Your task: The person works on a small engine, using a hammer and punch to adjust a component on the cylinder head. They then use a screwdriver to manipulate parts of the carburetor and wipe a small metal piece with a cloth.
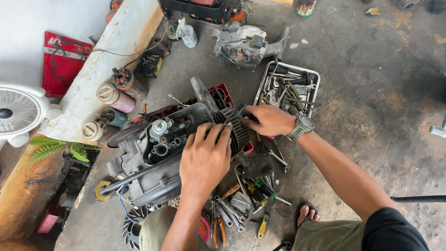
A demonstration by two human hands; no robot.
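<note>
The person squats on the concrete floor (371, 93) over a small grey engine (158, 153). The left hand (204, 160) lies flat on top of it, fingers (214, 135) spread a little and pressing down, not wrapped around anything. The right hand (269, 120) sits at the black finned cylinder (234, 128), and its fingers curl onto the fins at the far end.

It looks like the step is holding the engine steady while the cylinder is worked on. The next move likely needs a firm grip and a tool.

The engine's long side runs from near the left wrist up toward the right fingers. Just past those fingers is a metal tray of tools (288, 88). Below the left palm lie screwdrivers (265, 190) and pliers (217, 227).
</note>
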